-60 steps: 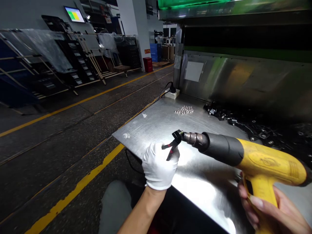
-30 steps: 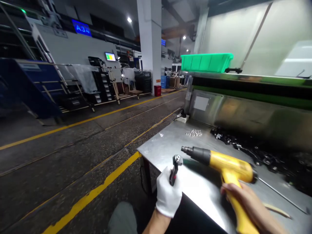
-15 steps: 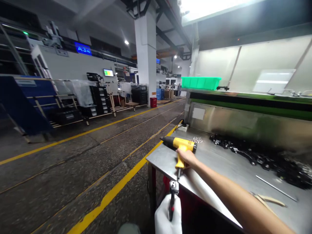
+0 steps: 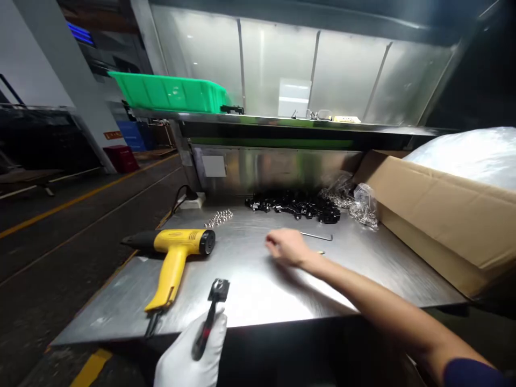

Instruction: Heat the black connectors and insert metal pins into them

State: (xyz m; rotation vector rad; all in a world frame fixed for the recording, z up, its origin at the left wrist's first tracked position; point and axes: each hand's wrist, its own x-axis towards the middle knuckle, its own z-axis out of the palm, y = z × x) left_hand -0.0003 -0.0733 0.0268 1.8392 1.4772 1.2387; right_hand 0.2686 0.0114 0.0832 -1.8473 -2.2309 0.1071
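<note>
My left hand (image 4: pixel 193 349), in a white glove, is closed around a slim black tool (image 4: pixel 207 322) with a red mark and a square metal-holed block at its upper end. It is held up before the table's front edge. Bare, my right hand (image 4: pixel 287 247) hovers over the middle of the table, fingers loosely bent, and I see nothing in them. Close to it lie a thin bent metal rod (image 4: pixel 316 235) and the yellowish handle tip of pliers (image 4: pixel 321 252); my hand and wrist hide the rest. A yellow heat gun (image 4: pixel 177 247) lies at the table's left, touched by neither hand.
Small shiny metal pieces (image 4: pixel 220 217) and a heap of black parts (image 4: pixel 298 205) lie at the back of the metal table (image 4: pixel 245 301). Bagged hardware (image 4: pixel 365 207) sits beside a cardboard box (image 4: pixel 439 215) at right. A green bin (image 4: pixel 169 92) stands on the shelf above.
My right hand has let go of the heat gun, which now lies on the table, and has moved right. My view has turned right. My left hand still holds the black tool.
</note>
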